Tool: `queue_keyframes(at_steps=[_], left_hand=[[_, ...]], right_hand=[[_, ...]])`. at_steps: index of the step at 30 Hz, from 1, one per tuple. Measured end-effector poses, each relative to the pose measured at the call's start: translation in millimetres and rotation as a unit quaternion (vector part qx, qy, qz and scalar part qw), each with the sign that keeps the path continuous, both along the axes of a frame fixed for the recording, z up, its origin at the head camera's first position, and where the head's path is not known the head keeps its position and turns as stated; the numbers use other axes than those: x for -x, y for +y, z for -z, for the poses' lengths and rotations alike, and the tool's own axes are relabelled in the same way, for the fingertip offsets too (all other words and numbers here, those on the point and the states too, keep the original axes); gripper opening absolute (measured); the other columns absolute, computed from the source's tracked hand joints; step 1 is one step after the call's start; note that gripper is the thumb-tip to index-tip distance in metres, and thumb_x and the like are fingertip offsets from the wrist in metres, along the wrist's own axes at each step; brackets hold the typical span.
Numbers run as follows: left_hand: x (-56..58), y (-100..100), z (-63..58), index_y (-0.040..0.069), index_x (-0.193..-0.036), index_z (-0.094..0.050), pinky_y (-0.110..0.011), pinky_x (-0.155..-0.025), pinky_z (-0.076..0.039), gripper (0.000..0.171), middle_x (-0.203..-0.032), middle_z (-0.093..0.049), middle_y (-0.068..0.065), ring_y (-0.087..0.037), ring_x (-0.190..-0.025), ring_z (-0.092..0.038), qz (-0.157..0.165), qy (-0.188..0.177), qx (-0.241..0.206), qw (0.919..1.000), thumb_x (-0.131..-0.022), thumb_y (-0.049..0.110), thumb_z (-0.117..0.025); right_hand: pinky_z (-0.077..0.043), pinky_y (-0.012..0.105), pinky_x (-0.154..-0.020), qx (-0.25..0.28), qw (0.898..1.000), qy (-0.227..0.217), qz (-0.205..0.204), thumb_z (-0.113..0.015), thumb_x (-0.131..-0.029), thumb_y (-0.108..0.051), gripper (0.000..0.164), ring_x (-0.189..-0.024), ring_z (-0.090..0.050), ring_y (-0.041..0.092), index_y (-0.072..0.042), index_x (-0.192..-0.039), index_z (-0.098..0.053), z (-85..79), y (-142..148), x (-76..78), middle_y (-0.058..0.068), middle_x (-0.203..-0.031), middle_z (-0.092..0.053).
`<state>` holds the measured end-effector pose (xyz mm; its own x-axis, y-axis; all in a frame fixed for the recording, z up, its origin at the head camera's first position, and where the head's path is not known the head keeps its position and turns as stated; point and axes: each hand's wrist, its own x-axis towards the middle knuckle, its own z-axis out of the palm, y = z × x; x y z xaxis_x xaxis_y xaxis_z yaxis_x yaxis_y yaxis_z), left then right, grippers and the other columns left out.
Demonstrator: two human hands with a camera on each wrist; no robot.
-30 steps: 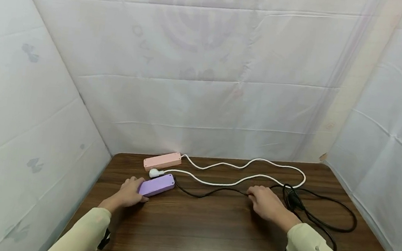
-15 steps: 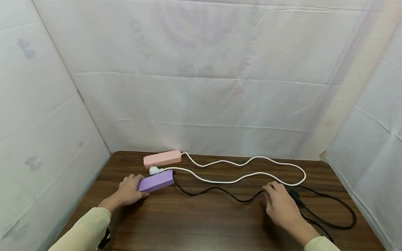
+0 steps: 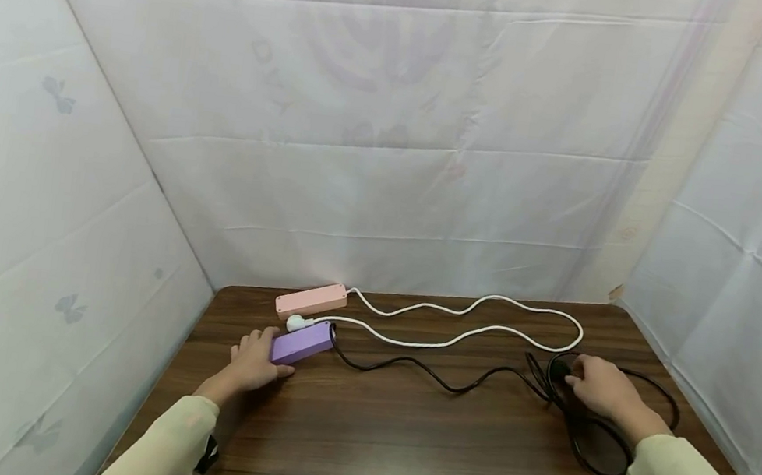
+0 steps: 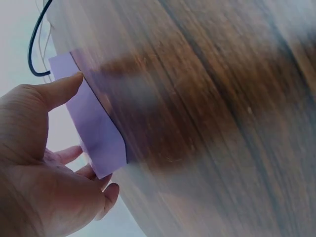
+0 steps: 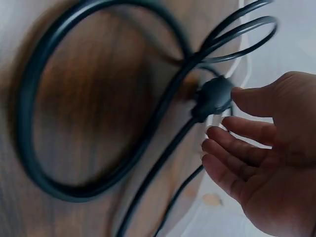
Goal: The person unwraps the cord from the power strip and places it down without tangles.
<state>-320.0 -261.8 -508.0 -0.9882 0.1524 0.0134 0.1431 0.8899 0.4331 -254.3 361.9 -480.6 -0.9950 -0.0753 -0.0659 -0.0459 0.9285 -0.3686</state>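
In the head view a purple power strip (image 3: 302, 343) lies on the table, its black cord (image 3: 455, 389) running right into loose loops. My left hand (image 3: 254, 360) holds the strip by its left end. The left wrist view shows the thumb along the strip's (image 4: 94, 118) near side and the fingers around its far side and end. At the right, my right hand (image 3: 607, 387) reaches over the looped cord, beside a black plug (image 5: 213, 96). Its thumb tip meets the plug's edge; the fingers are loosely bent below it. No firm grip shows.
Behind the purple strip lies a pink power strip (image 3: 312, 299), whose white cord (image 3: 490, 329) loops right and returns to a white plug (image 3: 296, 323) close to the purple strip. White cloth walls (image 3: 386, 191) enclose the brown wooden table (image 3: 393, 443) at the back and sides.
My right hand has left the stretch of black cord it was at and moved right to the black plug. The cord now lies in a wavier line. My left hand stays at the purple power strip.
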Motion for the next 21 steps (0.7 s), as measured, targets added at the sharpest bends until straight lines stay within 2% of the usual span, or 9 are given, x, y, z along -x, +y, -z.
queue_keyframes(at_steps=[5, 9, 11, 13, 17, 19, 21], left_hand=[[-0.1, 4.6, -0.1, -0.007, -0.156, -0.037, -0.059, -0.093, -0.035, 0.095, -0.137, -0.053, -0.037, -0.053, -0.125, -0.048, -0.001, -0.001, -0.003, 1.0, -0.087, 0.035, -0.086], [1.3, 5.7, 4.3, -0.008, -0.159, -0.031, -0.064, -0.097, -0.034, 0.099, -0.141, -0.051, -0.038, -0.056, -0.131, -0.045, -0.002, -0.007, -0.005, 1.0, -0.088, 0.036, -0.085], [1.8, 5.1, 7.5, -0.008, -0.159, -0.03, -0.066, -0.097, -0.034, 0.101, -0.141, -0.05, -0.038, -0.057, -0.132, -0.044, 0.0, -0.006, -0.005, 1.0, -0.087, 0.038, -0.084], [1.8, 4.8, 8.4, -0.008, -0.16, -0.029, -0.066, -0.096, -0.034, 0.102, -0.142, -0.05, -0.038, -0.057, -0.133, -0.044, -0.001, 0.002, -0.011, 0.9999, -0.087, 0.038, -0.084], [0.0, 6.5, 4.1, -0.01, -0.159, -0.03, -0.067, -0.096, -0.033, 0.1, -0.141, -0.05, -0.039, -0.058, -0.132, -0.043, -0.003, 0.02, -0.018, 0.9996, -0.088, 0.037, -0.083], [-2.2, 8.4, -0.2, -0.01, -0.158, -0.031, -0.065, -0.094, -0.034, 0.098, -0.14, -0.05, -0.04, -0.058, -0.13, -0.043, 0.0, 0.026, -0.018, 0.9995, -0.09, 0.04, -0.082], [-4.0, 10.6, -2.9, -0.01, -0.158, -0.032, -0.064, -0.095, -0.033, 0.097, -0.14, -0.049, -0.041, -0.058, -0.131, -0.042, -0.003, 0.029, -0.017, 0.9994, -0.091, 0.04, -0.081]], right_hand=[[-0.059, 0.061, -0.083, -0.033, 0.999, -0.017, -0.002, -0.068, -0.099, -0.012, 0.043, -0.1, -0.073, 0.047, 0.017, -0.13, -0.062, 15.9, 3.5, 0.8, 0.037, -0.121, -0.071], [-0.058, 0.053, -0.071, -0.043, 0.999, -0.017, -0.005, -0.067, -0.099, -0.011, 0.03, -0.083, -0.071, 0.035, 0.012, -0.119, -0.067, 21.0, 3.0, 2.3, 0.028, -0.104, -0.074], [-0.057, 0.052, -0.069, -0.042, 0.999, -0.009, 0.002, -0.066, -0.1, -0.012, 0.03, -0.082, -0.071, 0.033, 0.011, -0.12, -0.067, 18.7, 1.9, 3.3, 0.026, -0.103, -0.075], [-0.057, 0.052, -0.069, -0.034, 0.999, 0.007, 0.014, -0.065, -0.101, -0.013, 0.031, -0.082, -0.071, 0.034, 0.01, -0.121, -0.066, 12.8, 0.1, 4.1, 0.026, -0.104, -0.075], [-0.051, 0.044, -0.062, -0.002, 0.998, 0.059, 0.035, -0.061, -0.105, -0.017, 0.033, -0.071, -0.065, 0.026, 0.01, -0.124, -0.064, -1.8, -9.3, 3.7, 0.019, -0.095, -0.075], [-0.047, 0.04, -0.059, 0.013, 0.995, 0.09, 0.034, -0.06, -0.107, -0.018, 0.03, -0.065, -0.059, 0.022, 0.008, -0.123, -0.064, -8.7, -18.4, 2.5, 0.015, -0.088, -0.073], [-0.047, 0.04, -0.059, 0.021, 0.991, 0.128, 0.024, -0.06, -0.107, -0.018, 0.028, -0.066, -0.06, 0.022, 0.006, -0.122, -0.065, -15.7, -30.8, 0.9, 0.015, -0.09, -0.073]])
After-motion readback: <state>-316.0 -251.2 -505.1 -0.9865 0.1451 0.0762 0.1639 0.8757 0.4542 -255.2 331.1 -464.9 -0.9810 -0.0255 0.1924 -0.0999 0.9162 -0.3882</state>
